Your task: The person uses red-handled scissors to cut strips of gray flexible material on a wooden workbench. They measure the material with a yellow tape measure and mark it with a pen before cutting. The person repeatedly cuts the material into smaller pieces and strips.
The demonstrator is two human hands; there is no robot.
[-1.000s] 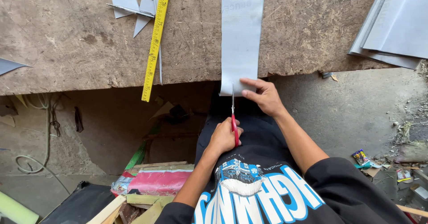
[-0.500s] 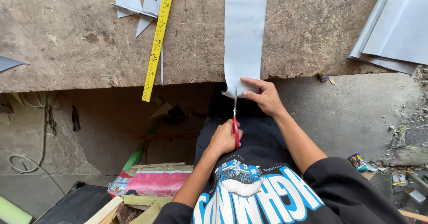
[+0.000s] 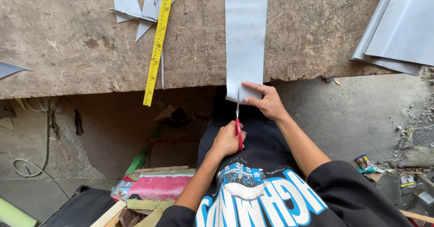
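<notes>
Not much diff vs a sec ago: left hand (image 3: 227, 140) still gripping the red scissors (image 3: 237, 123), blades at the strip (image 3: 245, 37) end hanging off the bench (image 3: 81, 42), right hand (image 3: 266, 101) still pinching it, so cut's barely started imo.

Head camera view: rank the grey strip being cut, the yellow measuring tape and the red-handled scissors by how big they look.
1. Grey strip, widest and long.
2. Yellow measuring tape, about as long but far narrower.
3. Red-handled scissors, smallest.
</notes>
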